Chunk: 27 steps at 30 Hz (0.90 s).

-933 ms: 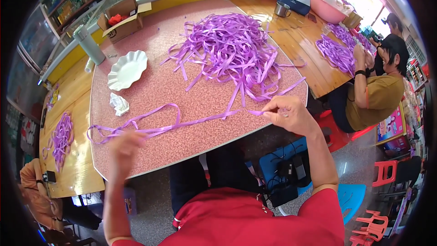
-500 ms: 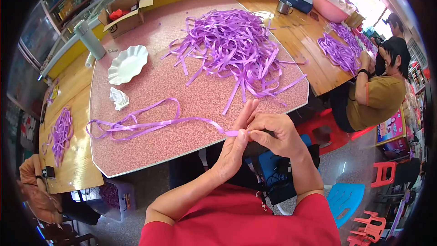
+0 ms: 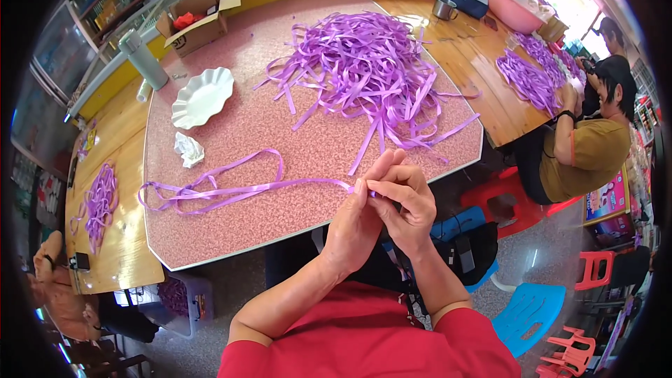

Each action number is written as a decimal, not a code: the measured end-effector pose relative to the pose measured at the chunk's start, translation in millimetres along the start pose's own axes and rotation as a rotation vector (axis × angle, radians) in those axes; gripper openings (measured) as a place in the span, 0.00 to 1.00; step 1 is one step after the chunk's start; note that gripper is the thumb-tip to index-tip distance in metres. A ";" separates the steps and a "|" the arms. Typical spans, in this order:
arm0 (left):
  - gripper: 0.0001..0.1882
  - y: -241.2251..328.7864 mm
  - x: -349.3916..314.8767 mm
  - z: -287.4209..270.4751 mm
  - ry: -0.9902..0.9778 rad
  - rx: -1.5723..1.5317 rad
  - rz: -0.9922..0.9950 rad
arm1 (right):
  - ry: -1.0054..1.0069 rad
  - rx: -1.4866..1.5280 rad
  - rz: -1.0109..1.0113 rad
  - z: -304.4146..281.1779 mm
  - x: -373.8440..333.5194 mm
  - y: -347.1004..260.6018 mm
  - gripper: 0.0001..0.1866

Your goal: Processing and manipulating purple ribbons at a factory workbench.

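Observation:
A long purple ribbon (image 3: pixel 259 187) lies in loose loops on the pink speckled table (image 3: pixel 231 234), its near end running up to my hands. Between thumb and fingers, my left hand (image 3: pixel 355 220) pinches that end, with some of its fingers stretched upward. My right hand (image 3: pixel 404 199) is closed against it, thumb and fingertips on the ribbon's end just by the left thumb. Both hands are held at the table's front edge, touching each other. The very tip of the ribbon is mostly hidden by the fingers.
A big heap of purple ribbons (image 3: pixel 367 73) covers the table's far middle. At the left stand a white scalloped dish (image 3: pixel 203 98), crumpled tissue (image 3: pixel 188 149), a grey-green bottle (image 3: pixel 143 59) and a cardboard box (image 3: pixel 196 28). A person (image 3: pixel 588 136) handles ribbons on the right; another (image 3: pixel 59 287) sits at the left.
My right hand has come in closer to the left, its fingers now bunched at the ribbon's end; its forearm has swung inward. The stretch of ribbon between the hands is now shorter.

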<state>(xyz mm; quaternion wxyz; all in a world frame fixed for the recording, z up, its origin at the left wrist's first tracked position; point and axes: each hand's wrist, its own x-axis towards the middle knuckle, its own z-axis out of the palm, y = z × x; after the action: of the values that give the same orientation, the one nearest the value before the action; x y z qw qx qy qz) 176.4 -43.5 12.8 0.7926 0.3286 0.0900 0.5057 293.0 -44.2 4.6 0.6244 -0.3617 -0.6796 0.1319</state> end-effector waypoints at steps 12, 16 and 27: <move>0.33 -4.6 1.7 0.6 0.063 -0.014 0.059 | 0.163 -0.029 0.064 11.4 -19.6 -0.8 0.11; 0.28 11.6 2.1 -29.2 0.162 -0.052 0.024 | 0.309 0.401 0.245 -8.9 -20.1 2.7 0.06; 0.28 159.8 -52.3 -149.4 0.518 0.252 0.177 | 0.419 1.283 0.495 -181.3 -13.7 91.5 0.11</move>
<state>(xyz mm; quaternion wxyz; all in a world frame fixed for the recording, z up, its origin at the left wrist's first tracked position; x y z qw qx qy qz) -37.9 19.2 -14.0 0.6491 0.2909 0.3224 0.6245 493.4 -38.2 -29.9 0.7830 -0.0848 -0.2322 0.5707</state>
